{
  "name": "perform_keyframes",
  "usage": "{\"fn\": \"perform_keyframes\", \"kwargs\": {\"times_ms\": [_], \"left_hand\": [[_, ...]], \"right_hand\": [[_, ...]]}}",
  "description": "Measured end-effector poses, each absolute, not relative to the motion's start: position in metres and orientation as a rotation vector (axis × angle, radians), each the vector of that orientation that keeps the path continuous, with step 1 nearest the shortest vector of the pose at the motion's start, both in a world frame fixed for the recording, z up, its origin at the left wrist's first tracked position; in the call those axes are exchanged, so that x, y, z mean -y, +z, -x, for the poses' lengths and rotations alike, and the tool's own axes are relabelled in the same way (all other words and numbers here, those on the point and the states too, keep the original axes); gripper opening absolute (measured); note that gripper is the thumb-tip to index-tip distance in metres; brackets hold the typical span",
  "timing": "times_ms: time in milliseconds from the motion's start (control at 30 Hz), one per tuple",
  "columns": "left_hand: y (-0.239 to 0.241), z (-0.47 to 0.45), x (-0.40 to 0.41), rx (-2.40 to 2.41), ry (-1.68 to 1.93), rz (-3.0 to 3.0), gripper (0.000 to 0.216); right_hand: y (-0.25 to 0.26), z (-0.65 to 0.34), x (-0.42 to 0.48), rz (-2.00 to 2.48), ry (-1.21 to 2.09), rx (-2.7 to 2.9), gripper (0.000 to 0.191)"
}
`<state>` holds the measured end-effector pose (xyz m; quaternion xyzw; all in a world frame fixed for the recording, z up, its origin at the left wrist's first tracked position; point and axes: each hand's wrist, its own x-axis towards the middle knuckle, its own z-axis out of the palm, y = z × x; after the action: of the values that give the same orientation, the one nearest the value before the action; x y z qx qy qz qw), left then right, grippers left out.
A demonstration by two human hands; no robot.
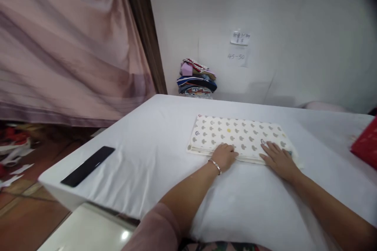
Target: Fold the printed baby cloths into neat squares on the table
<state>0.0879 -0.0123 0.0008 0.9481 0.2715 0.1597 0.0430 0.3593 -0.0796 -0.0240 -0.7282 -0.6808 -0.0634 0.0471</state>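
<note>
A folded cloth point(235, 131), white with small grey mushroom-like motifs and a few yellow ones, lies flat on the white-covered table. Several layers show along its near edge. My left hand point(224, 157), a bracelet at its wrist, is at the middle of that edge with fingers curled in and the thumb close to them, closed on the layers. Toward the cloth's right end, my right hand point(279, 160) rests palm down on top, fingers spread. The undersides of both hands are hidden.
A flat black object point(87, 166) lies near the left edge of the table point(147, 125). Beyond the far edge is a stack of folded fabrics point(196, 78). Something red point(366, 145) sits at the right. A pink curtain point(67, 39) hangs at left; a white surface point(88, 229) stands below.
</note>
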Motion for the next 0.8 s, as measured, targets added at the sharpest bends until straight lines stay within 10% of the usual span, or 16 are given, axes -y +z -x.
{"fn": "perform_keyframes", "kwargs": {"times_ms": [800], "left_hand": [[0.013,0.049,0.01,-1.998,0.767,-1.73,0.038]], "right_hand": [[-0.038,-0.357,0.086,2.036,-0.429,2.027,0.055]]}}
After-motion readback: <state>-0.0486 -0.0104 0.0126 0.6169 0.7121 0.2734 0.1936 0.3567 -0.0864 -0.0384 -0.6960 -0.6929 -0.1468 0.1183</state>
